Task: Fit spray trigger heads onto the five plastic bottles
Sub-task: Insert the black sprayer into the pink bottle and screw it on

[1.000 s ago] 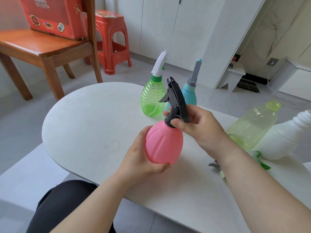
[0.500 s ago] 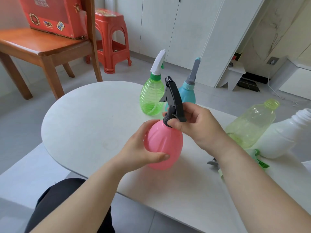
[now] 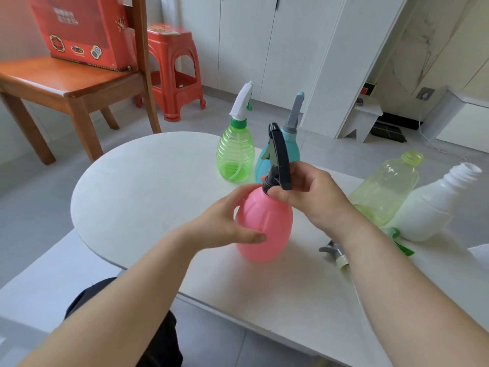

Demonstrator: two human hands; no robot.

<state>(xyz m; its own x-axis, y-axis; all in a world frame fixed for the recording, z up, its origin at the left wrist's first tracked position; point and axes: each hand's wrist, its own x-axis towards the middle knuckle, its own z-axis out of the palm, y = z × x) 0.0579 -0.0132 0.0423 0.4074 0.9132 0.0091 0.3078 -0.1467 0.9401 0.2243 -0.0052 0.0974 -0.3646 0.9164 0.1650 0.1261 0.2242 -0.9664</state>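
**White oval table: holding black trigger head on pink bottle**

Working over white oval table (image 3: 132, 194), grey tile floor and white cabinet doors behind. Gripping pink bottle (image 3: 264, 226) round its belly with left hand (image 3: 225, 221), fingers curled, thumb lying across the front. Keeping bottle upright near table's middle, just in front of the body; cannot tell whether base is touching the top. Pinching collar of black trigger head (image 3: 280, 160) at the bottle's neck with right hand (image 3: 315, 197), fingers curled round it, nozzle pointing up and away.

Noting behind it, standing upright on the table: green ribbed bottle (image 3: 235, 154) wearing white head (image 3: 242, 102), and teal bottle (image 3: 292, 151) wearing grey head (image 3: 296, 112), partly hidden by the black head. Noting at right, lying side by side with open necks: yellow-green bottle (image 3: 383, 192) and white bottle (image 3: 428, 207). Spotting loose grey head (image 3: 332, 250) and loose green head (image 3: 399, 242) beside them, partly covered by right forearm. Logging wooden chair (image 3: 66, 86) with red box (image 3: 79, 30) and red stool (image 3: 174, 70) at far left.
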